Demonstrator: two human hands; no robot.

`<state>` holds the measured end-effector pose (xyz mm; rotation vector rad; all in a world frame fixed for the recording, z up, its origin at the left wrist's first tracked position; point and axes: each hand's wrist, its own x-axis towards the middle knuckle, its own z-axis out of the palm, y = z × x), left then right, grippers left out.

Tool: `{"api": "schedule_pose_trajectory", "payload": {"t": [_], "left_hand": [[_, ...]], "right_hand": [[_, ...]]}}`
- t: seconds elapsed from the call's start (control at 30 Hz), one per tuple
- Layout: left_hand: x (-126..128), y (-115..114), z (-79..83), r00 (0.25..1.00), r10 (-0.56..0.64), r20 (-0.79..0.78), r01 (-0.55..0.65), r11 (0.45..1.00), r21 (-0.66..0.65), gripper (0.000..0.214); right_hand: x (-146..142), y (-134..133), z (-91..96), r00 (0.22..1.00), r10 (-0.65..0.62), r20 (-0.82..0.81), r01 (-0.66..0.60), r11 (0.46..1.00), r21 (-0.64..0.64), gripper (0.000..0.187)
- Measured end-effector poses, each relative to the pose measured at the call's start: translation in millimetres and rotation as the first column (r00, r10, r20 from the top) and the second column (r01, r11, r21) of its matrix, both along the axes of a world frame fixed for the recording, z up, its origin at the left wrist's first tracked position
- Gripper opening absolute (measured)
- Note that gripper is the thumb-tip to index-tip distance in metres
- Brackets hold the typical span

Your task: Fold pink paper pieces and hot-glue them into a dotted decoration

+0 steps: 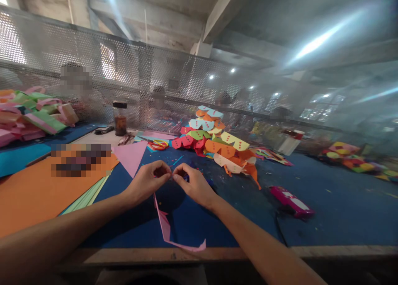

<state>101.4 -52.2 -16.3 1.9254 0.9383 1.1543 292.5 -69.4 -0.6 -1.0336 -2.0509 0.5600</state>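
Note:
Over the blue table (186, 229), my left hand (151, 178) and my right hand (193, 184) meet with thumbs and forefingers pinched. Whatever sits between the fingertips is too small to make out. A narrow pink paper strip (163, 222) runs from below my left hand to the table's front edge; I cannot tell if the hand touches it. Beyond the hands lie a pink paper triangle (130, 155) and scissors with yellow and red handles (158, 144). A pile of cut, folded paper shapes (202, 135), in several colours with red dots, rises behind my right hand.
Large orange paper (34, 193) covers the left side, over pale green sheets (88, 198). A dark-lidded jar (120, 119) stands behind, near colourful paper boxes (43, 115). On the right lies a magenta device (292, 202) with a black cord. A perforated metal screen (130, 73) borders the far side.

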Motion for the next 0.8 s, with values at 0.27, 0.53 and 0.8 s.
{"api": "schedule_pose_trajectory", "payload": {"t": [0.27, 0.53, 0.8], "left_hand": [[0.9, -1.2, 1.4, 1.000, 0.002, -0.012, -0.002, 1.000, 0.004, 0.008], [0.0, -1.3, 0.9, 1.000, -0.029, 0.000, 0.029, 1.000, -0.008, 0.011], [-1.2, -1.0, 0.8, 0.999, -0.039, 0.009, 0.040, 0.999, -0.024, 0.011]], "right_hand": [[-1.1, 0.4, -0.2, 1.000, 0.006, -0.001, -0.006, 1.000, 0.019, 0.007], [0.6, 3.3, -2.5, 1.000, -0.017, -0.013, 0.018, 0.999, 0.047, 0.020], [0.2, 4.3, -3.3, 1.000, -0.018, -0.015, 0.019, 1.000, 0.014, 0.025]]}}
